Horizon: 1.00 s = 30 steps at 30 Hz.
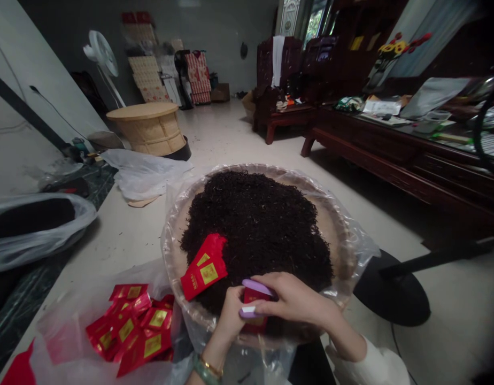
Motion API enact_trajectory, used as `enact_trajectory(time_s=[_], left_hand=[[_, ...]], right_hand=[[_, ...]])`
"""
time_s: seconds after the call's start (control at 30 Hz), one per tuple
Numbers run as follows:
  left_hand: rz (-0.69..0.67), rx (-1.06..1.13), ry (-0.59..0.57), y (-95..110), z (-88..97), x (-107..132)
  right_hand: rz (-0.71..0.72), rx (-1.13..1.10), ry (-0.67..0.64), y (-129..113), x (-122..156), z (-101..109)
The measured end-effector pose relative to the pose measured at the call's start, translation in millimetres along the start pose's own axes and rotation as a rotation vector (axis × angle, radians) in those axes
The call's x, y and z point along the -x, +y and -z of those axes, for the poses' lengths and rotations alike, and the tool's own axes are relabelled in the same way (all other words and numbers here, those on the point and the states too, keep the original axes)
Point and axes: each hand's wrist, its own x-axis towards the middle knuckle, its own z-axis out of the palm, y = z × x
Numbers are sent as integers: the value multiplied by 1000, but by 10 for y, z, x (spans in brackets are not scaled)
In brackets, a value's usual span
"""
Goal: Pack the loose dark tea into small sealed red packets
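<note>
The person's two hands met over the near edge of the round tray [343,235], at a red packet [255,323] that stood between them, partly hidden by the fingers. The right hand [291,297] was closed round a purple item [258,287], its thumb and forefinger a little apart with the packet's upper part showing between the two purple pieces; the lower piece carried a white patch. The left hand [232,305] lay against the packet's left side, its fingers mostly out of sight, so how tightly it gripped cannot be told. A green bangle [205,371] and a gold bracelet [212,367] circled the left wrist. In the tray, over a clear plastic liner [361,246], dark leaves [259,214] were heaped, and a second packet [207,270] with gold panels lay aslant on their left edge. To the left of the tray, more packets [154,345] lay jumbled on a plastic bag [66,326]. A black base [391,297] stood to the right on the floor, and beyond the tray were a drum [151,131], a white fan [103,53] and a long dark table [363,152].
</note>
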Motion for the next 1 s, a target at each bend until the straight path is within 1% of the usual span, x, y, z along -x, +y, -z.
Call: enact_trajectory(time_s=[0.1,0.17,0.27,0.4,0.5,0.6,0.83,0.9,1.0], left_hand=[[22,13,8,10,1,5],[5,0,6,25,-2,7],[-22,-36,-5,59,-8,11],[-10,-72,-1,91,-16,17],[-7,-77,15,81,-16,14],[-14,-78,20,50,-8,7],[-3,-110,38,-14,15,-1],[-33,-45,35,-11,15,4],[-104,183,28,9,14,14]], right_hand=[[23,29,-132,145,69,-47],[20,18,-155,219,98,-55],[34,-11,-150,240,79,-28],[48,-19,-128,197,-7,21],[41,-36,-144,187,-37,23],[14,-16,-157,168,-28,12],[-60,57,-116,68,14,29],[-63,63,-97,63,20,28],[-74,73,-71,74,21,17]])
